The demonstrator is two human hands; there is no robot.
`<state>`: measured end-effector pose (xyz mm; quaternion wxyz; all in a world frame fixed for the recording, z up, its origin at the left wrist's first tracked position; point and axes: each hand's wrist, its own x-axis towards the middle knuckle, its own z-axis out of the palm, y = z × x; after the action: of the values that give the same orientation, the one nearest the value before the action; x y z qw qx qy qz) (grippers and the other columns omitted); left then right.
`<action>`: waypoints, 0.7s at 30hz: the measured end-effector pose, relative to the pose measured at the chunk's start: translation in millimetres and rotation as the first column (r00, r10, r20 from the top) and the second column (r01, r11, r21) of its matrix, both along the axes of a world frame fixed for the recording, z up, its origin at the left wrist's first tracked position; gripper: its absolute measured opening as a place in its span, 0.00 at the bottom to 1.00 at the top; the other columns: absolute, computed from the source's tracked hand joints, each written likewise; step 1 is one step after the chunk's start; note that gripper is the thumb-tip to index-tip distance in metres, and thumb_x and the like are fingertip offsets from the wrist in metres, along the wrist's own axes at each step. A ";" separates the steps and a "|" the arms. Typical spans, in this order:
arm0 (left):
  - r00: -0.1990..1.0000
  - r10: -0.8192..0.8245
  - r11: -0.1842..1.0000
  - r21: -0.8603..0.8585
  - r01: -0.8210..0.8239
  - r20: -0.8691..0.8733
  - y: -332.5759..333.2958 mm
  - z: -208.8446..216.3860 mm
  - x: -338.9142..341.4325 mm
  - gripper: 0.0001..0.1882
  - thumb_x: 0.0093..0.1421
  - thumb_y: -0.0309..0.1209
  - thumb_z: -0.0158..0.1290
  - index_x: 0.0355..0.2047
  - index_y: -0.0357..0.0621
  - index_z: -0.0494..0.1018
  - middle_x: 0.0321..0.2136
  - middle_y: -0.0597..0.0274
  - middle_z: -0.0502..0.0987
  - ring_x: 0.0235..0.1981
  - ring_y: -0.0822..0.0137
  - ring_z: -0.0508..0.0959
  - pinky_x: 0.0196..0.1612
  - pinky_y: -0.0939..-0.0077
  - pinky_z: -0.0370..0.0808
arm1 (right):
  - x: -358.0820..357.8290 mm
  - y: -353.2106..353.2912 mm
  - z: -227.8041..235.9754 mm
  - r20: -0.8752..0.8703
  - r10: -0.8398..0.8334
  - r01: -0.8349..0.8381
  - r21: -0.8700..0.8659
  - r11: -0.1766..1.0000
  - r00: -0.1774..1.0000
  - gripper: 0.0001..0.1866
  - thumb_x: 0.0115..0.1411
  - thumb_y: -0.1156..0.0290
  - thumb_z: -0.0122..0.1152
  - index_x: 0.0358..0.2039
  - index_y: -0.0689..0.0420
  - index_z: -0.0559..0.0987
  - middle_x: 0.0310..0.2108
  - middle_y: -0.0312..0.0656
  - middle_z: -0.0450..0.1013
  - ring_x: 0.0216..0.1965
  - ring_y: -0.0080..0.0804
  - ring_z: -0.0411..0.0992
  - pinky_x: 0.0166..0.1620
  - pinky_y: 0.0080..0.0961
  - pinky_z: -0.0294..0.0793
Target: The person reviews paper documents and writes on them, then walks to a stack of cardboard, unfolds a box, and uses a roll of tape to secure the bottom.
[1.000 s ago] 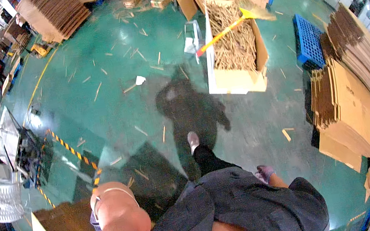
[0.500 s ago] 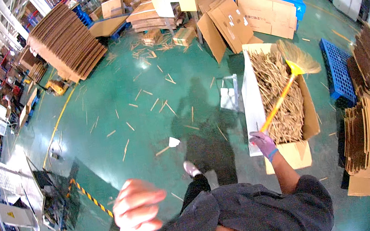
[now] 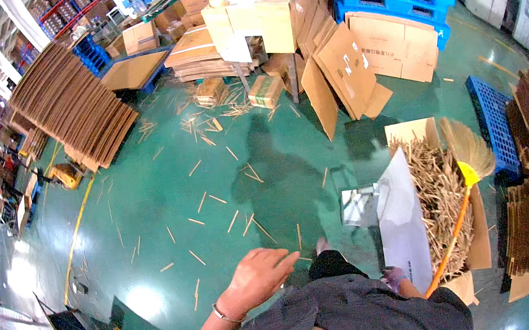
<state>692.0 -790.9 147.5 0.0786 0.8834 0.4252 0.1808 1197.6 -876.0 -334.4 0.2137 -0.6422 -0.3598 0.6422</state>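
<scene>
Our left hand (image 3: 260,277), lower centre: empty, fingers loose. Our right hand (image 3: 393,278), lower right: grasping the broom (image 3: 465,191), its head over the box (image 3: 477,245) of cardboard strips (image 3: 433,192).

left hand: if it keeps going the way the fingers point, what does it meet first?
The left hand is empty, fingers aimed right and a little up. In the picture that line first crosses the person's shoe, though the hand looks higher than it; depth is unclear.
</scene>
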 end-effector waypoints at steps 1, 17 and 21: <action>0.998 -0.045 0.999 -0.014 0.045 -0.046 36.7 -10.5 -3.2 0.19 0.59 0.33 0.58 0.51 0.50 0.75 0.44 0.60 0.80 0.43 0.58 0.80 0.45 0.62 0.76 | -10.5 12.2 1.9 0.024 -0.366 0.358 -0.267 0.895 0.930 0.18 0.68 0.60 0.54 0.54 0.52 0.75 0.36 0.36 0.79 0.34 0.37 0.78 0.29 0.33 0.74; 0.995 -0.067 0.996 0.062 0.071 -0.068 539.0 -19.3 -111.7 0.21 0.56 0.27 0.55 0.52 0.46 0.73 0.43 0.58 0.78 0.45 0.58 0.78 0.49 0.63 0.74 | -93.9 646.0 21.7 0.678 0.123 -0.453 0.334 0.827 0.724 0.18 0.63 0.62 0.59 0.52 0.50 0.76 0.41 0.40 0.78 0.41 0.32 0.77 0.39 0.35 0.75; 0.991 -0.065 0.997 -0.053 0.060 -0.115 640.0 -51.2 -157.9 0.20 0.57 0.27 0.53 0.52 0.46 0.73 0.43 0.58 0.78 0.45 0.58 0.78 0.49 0.62 0.74 | -172.5 754.9 55.2 0.017 -0.336 0.326 0.207 0.923 0.942 0.18 0.63 0.64 0.58 0.53 0.50 0.76 0.41 0.37 0.78 0.43 0.32 0.77 0.41 0.37 0.75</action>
<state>534.1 -151.0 96.4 0.0810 0.9031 0.4055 0.1157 1025.0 -121.1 -279.2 0.3734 -0.6853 -0.3145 0.5403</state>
